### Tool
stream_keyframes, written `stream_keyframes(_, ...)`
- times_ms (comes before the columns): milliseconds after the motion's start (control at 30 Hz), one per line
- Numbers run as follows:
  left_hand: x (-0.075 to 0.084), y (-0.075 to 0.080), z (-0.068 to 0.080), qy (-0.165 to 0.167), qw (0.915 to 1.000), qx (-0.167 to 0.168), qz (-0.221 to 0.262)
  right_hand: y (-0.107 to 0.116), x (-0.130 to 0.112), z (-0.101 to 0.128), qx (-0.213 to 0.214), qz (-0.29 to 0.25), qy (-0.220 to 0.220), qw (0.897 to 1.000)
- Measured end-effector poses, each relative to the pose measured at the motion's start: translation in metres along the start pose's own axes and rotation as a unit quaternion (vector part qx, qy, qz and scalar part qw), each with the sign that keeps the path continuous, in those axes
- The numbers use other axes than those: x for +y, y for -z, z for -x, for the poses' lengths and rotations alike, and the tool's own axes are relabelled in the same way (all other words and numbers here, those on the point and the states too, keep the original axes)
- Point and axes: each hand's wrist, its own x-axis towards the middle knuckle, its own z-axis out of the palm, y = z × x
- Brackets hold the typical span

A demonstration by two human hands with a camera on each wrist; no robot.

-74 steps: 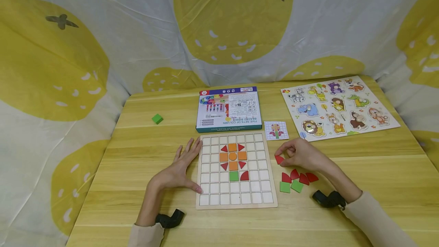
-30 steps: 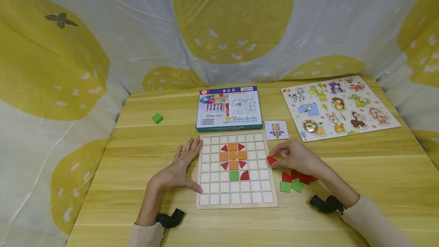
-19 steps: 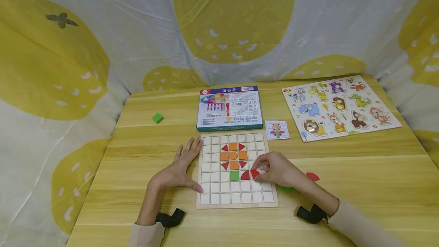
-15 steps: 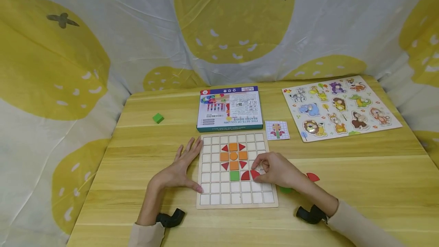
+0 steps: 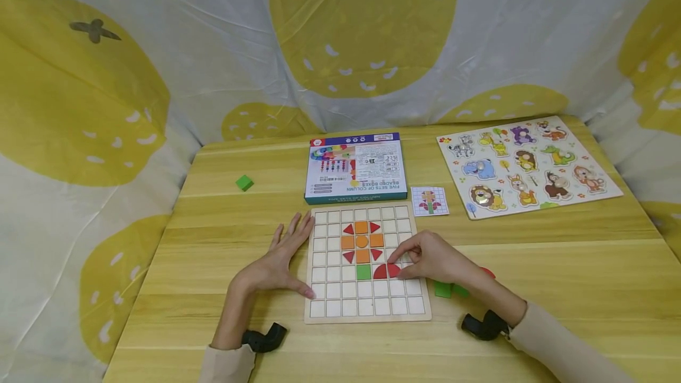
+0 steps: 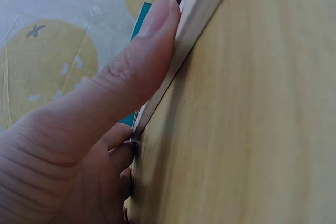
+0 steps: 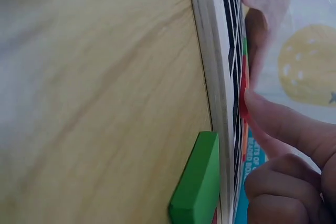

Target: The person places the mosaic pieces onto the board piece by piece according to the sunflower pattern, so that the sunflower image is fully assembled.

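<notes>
Red quarter-round piece [image 5: 394,270]: lies in a cell of the grid board [image 5: 367,312], just right of a matching red piece and below the orange flower pattern. Right hand [image 5: 431,259] has its fingers curled, tips pinching this piece. Left hand [image 5: 276,265] lies flat, fingers straight, against the board's left edge on the desk [image 5: 213,235]. Green pieces [image 5: 443,289] lie beside the board's right edge.

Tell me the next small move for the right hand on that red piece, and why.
Probably press the red piece flat into its cell, then let go. The right hand has its fingertips on it beside the other red quarter-round, while the left hand braces the grid board.
</notes>
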Motion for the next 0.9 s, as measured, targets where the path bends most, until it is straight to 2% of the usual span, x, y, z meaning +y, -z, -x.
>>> stream_keyframes(200,-0.0001,-0.0007,0.0,0.004,1.0,0.0,0.002,-0.0021,-0.0009,-0.0011,0.009,0.0,-0.009,1.0)
stream_keyframes(433,-0.0009,-0.0013,-0.0005,0.006,1.0,0.001,0.0,-0.0046,-0.0006,-0.0028,0.022,0.01,0.0,1.0)
stream_keyframes(767,-0.0014,-0.0006,-0.0009,0.001,1.0,0.001,-0.004,-0.0018,0.0032,-0.0008,0.003,-0.014,-0.016,1.0)
stream_keyframes(900,-0.0015,-0.0008,-0.0011,0.002,1.0,0.0,-0.003,-0.0017,0.0036,-0.0006,0.009,-0.019,-0.021,1.0)
